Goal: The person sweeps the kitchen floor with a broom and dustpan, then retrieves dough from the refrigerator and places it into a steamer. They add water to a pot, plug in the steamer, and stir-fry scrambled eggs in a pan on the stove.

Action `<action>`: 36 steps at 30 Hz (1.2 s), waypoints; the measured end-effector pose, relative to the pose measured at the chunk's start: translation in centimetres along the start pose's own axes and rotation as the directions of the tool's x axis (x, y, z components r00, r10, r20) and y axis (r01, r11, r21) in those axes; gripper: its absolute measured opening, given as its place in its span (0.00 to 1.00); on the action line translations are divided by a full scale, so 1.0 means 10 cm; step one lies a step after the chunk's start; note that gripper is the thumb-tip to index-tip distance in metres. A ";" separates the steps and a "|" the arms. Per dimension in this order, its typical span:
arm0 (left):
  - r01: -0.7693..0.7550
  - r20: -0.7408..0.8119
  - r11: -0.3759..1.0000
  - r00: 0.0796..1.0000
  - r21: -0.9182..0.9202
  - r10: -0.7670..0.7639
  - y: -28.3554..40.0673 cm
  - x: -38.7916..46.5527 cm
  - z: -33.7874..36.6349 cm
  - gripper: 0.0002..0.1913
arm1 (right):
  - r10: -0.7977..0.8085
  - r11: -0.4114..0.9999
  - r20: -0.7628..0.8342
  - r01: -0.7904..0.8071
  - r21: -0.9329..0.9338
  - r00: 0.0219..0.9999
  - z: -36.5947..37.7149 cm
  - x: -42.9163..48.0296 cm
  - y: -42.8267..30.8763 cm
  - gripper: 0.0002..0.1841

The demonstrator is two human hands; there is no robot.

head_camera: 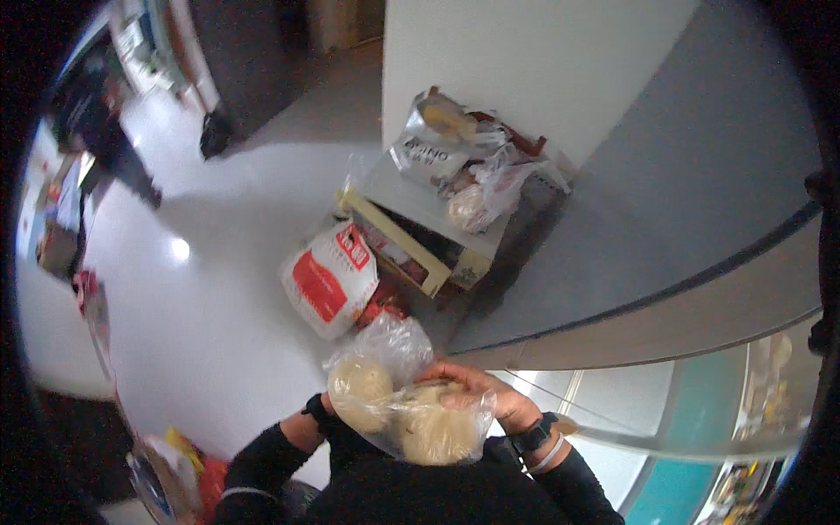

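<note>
A clear plastic bag (pixel 394 348) with several round, pale, bun-like things (pixel 436 426) in it is held close before my chest. My right hand (pixel 482 387) grips the bag's right side, its fingers over the top of the pale things. On the left, my left hand (pixel 330 401) is mostly hidden behind the bag; its wrist, with a black band, shows. Just beyond the bag lie a white and red package (pixel 328 282) and a red wrapped item (pixel 382 305).
A yellowish open box (pixel 397 246) stands ahead, with a silver printed bag (pixel 426 151) and a knotted plastic bag (pixel 482 200) on it. A grey surface (pixel 643 216) with a dark curved edge extends right. A person in dark clothes (pixel 98 125) is at the upper left.
</note>
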State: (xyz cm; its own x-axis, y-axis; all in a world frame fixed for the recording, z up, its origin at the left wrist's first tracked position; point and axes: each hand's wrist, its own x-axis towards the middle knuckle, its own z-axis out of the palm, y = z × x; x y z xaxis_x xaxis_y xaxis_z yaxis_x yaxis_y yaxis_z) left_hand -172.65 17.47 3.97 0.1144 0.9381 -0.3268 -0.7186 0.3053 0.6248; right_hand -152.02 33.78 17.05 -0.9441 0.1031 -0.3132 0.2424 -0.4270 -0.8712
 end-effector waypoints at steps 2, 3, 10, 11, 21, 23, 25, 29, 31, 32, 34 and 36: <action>0.060 0.044 0.994 0.997 0.095 -0.064 0.39 0.07 -0.18 0.26 | 0.008 0.998 -0.032 -0.006 0.069 0.999 0.10 0.15 -0.03 0.29; 0.093 0.087 0.993 0.991 0.069 -0.099 0.60 0.10 -0.25 0.28 | 0.007 0.997 -0.067 -0.002 0.077 0.998 0.11 0.20 -0.07 0.29; -0.130 0.491 0.585 0.702 0.801 -0.516 1.47 0.50 0.10 0.45 | 0.149 0.957 -0.181 -0.188 -0.219 0.972 0.22 0.35 -0.34 0.28; -0.312 0.453 0.329 0.641 0.892 -0.619 1.47 0.57 0.24 0.45 | 0.122 0.946 -0.201 -0.175 -0.273 0.972 0.25 0.37 -0.34 0.28; -0.040 0.540 0.578 0.416 0.815 -0.732 0.95 0.50 0.70 0.43 | -0.011 0.668 -0.582 -0.427 -0.609 0.813 0.64 -0.04 -0.40 0.15; 0.090 0.543 0.632 0.429 0.770 -0.722 0.81 0.41 0.62 0.43 | -0.310 0.323 -0.633 -0.547 -0.772 0.709 0.87 -0.24 -0.54 0.11; 0.383 0.500 0.670 0.457 0.636 -0.736 0.82 0.33 0.51 0.41 | -0.628 -0.411 -0.193 -0.531 -0.741 0.754 0.85 -0.43 -0.79 0.10; 0.385 0.491 0.723 0.544 0.574 -0.680 0.97 0.22 0.32 0.39 | -0.499 -0.736 -0.377 -0.611 -0.290 0.780 0.75 -0.65 -1.06 0.07; 0.473 0.429 0.787 0.662 0.396 -0.615 1.00 0.11 0.21 0.34 | -0.382 -0.738 -0.596 -0.621 -0.263 0.706 0.72 -0.64 -1.08 0.06; 0.523 0.408 0.793 0.680 0.312 -0.609 1.00 0.06 0.16 0.33 | -0.406 -0.736 -0.588 -0.632 -0.244 0.700 0.74 -0.61 -1.08 0.06; 0.640 0.210 0.742 0.712 0.199 -0.670 0.93 0.01 0.07 0.29 | -0.482 -0.683 -0.580 -0.696 -0.221 0.657 0.82 -0.57 -1.10 0.07; 0.352 0.307 0.872 0.835 0.340 -0.457 0.88 -0.06 -0.05 0.28 | -0.414 -0.669 -0.686 -0.711 -0.217 0.598 0.91 -0.53 -1.15 0.10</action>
State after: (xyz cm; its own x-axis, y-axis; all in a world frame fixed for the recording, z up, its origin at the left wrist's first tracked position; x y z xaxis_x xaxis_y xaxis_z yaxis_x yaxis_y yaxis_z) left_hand -179.37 19.56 9.33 0.6341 0.6941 -0.3408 -0.3530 0.6520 0.6710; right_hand -151.78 29.97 32.15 -0.5116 0.8549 -0.0862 0.5578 0.4067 0.7235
